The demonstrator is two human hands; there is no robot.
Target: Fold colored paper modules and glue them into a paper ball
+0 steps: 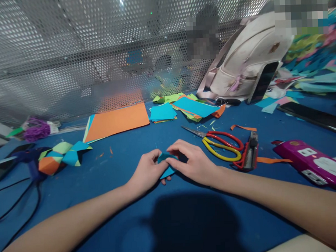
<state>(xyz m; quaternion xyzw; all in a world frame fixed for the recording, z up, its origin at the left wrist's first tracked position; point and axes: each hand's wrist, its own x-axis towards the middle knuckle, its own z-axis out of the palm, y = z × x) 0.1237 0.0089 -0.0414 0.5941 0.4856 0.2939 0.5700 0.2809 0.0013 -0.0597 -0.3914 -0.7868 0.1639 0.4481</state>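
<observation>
A small piece of folded blue paper [168,172] is held between both hands, a little above the blue table. My left hand [149,170] grips its left side, with fingers curled behind and under it. From the right, my right hand [189,160] pinches the paper's upper edge between thumb and fingers. Part of the paper is covered by the fingers. Just beyond my right hand lie scissors [222,146] with one red and one yellow handle. A red-framed cutter-like tool [250,152] rests against the handles.
Orange sheets [118,122], small blue sheets [163,112] and stacked colored paper [196,106] lie along a perforated metal panel [85,62]. At left are folded paper shapes [63,157] and a dark blue glue-gun-like tool [34,162]. A purple power strip [309,159], phone [264,82] and backpack [243,61] stand right.
</observation>
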